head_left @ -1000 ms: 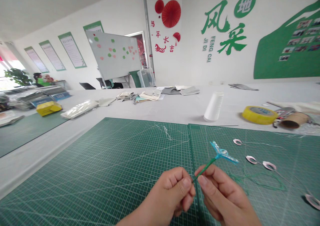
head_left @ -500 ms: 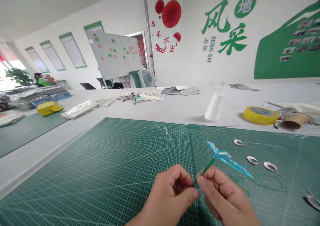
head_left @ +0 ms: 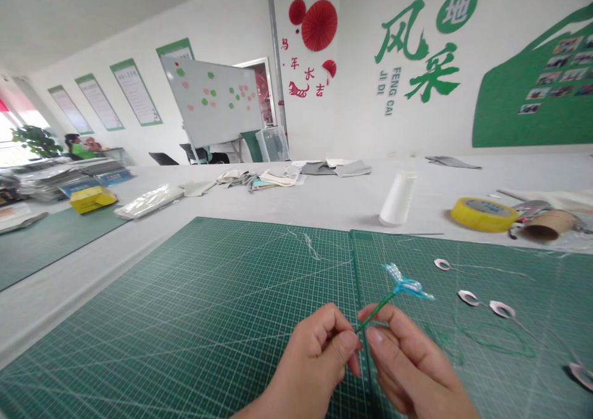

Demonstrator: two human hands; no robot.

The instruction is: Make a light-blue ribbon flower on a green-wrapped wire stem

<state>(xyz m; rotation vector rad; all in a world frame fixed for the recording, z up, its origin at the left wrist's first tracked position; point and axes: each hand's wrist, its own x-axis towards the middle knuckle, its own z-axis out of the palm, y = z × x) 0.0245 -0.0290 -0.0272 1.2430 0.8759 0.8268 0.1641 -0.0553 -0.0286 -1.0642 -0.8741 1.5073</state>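
Note:
A small blue flower (head_left: 407, 286) with pale beaded petals tops a thin green stem (head_left: 380, 308), tilted up to the right. The stem's lower end is pinched between the thumb and fingers of my left hand (head_left: 319, 357). Around the stem's middle, my right hand (head_left: 407, 357) has its fingers curled, the forefinger behind the stem and the thumb just below it. Both hands are over the green cutting mats (head_left: 222, 295), near the seam. Loose green thread (head_left: 495, 338) lies to the right of my right hand.
Pink-white rings with thin wires (head_left: 502, 309) lie on the right mat. Behind the mats stand a white thread cone (head_left: 398, 199), yellow tape (head_left: 484, 214) and a cardboard tube (head_left: 549, 224). Fabric scraps (head_left: 278, 177) and a yellow box (head_left: 92, 200) are farther left. People sit far back left.
The flower has turned, so its long blue petal no longer reaches far right. My left hand has closed on the stem's lower end, and my right fingers have loosened and shifted along it.

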